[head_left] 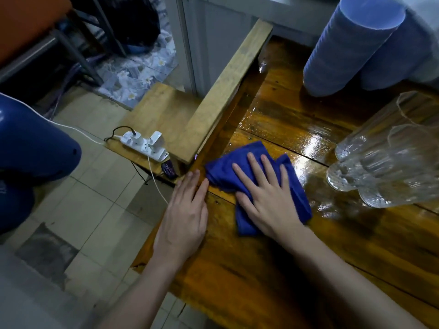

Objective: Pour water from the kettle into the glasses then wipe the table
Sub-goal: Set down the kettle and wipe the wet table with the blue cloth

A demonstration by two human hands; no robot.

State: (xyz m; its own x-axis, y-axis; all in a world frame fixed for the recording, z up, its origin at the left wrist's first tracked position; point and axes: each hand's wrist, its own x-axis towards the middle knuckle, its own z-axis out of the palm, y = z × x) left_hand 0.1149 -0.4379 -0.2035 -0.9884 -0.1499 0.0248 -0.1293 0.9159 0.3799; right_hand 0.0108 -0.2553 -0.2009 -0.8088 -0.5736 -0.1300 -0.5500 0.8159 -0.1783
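Note:
A blue cloth [223, 167] lies bunched on the wet wooden table [273, 257] near its left edge. My right hand [263, 198] presses flat on the cloth with fingers spread. My left hand [185, 217] rests flat on the table's left edge, its fingertips just touching the cloth. Several clear ribbed glasses [384, 162] stand at the right, close to the cloth. A tall pale-blue ribbed vessel [351, 48], perhaps the kettle, stands at the back right. Water shines on the boards between cloth and glasses.
A light wooden plank [228, 91] slants along the table's left side. Below it a small wooden stool [152, 108] holds a white power strip [145, 146] with cables. A dark blue rounded object [31, 143] sits at the left over the tiled floor.

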